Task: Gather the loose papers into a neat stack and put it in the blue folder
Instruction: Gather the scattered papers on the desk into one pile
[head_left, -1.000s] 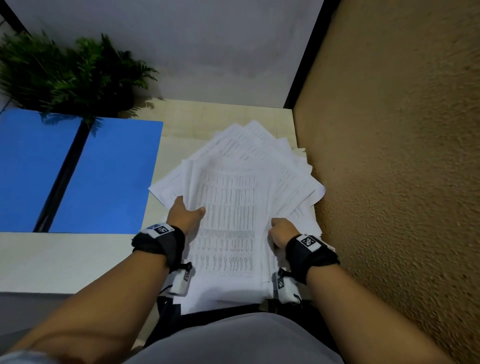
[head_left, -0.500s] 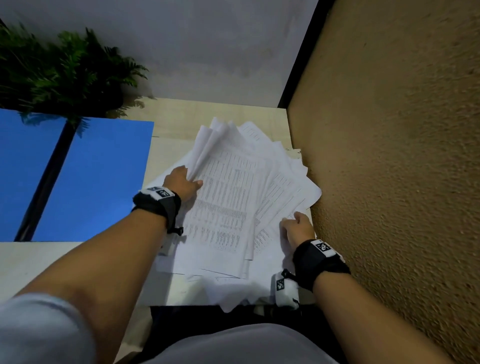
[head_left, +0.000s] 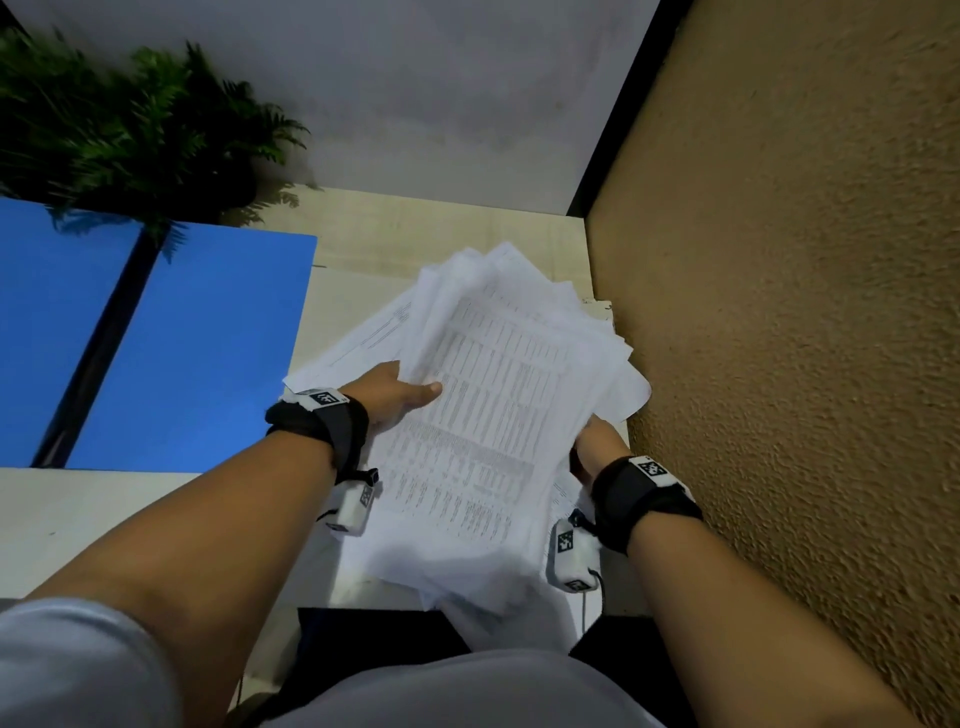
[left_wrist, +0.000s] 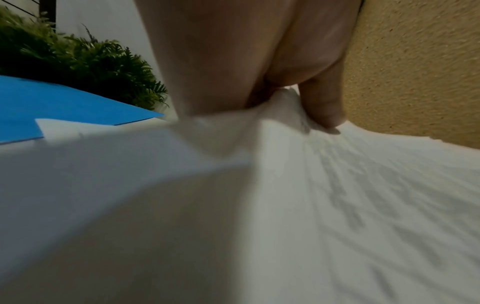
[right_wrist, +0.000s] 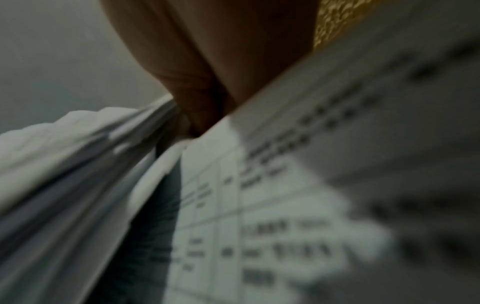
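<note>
A fanned pile of printed white papers (head_left: 488, 395) lies at the right end of the pale table (head_left: 93, 519), its near end lifted and hanging over the table's front edge. My left hand (head_left: 400, 397) grips the pile's left edge, thumb on top and fingers underneath; the left wrist view shows the thumb (left_wrist: 322, 102) pressing the papers (left_wrist: 337, 205). My right hand (head_left: 597, 447) holds the pile's right edge, its fingers hidden under the sheets. In the right wrist view the papers (right_wrist: 259, 205) are blurred and close. The open blue folder (head_left: 197, 353) lies flat to the left.
A green fern-like plant (head_left: 130, 130) stands at the back left, partly over the folder. A rough tan wall (head_left: 805, 312) runs close along the right side of the papers. A grey wall (head_left: 415, 104) closes the back.
Both hands have pushed the spread sheets closer together into a tighter pile. The right hand has slid under the right edge, and the pile's near end has risen off the table.
</note>
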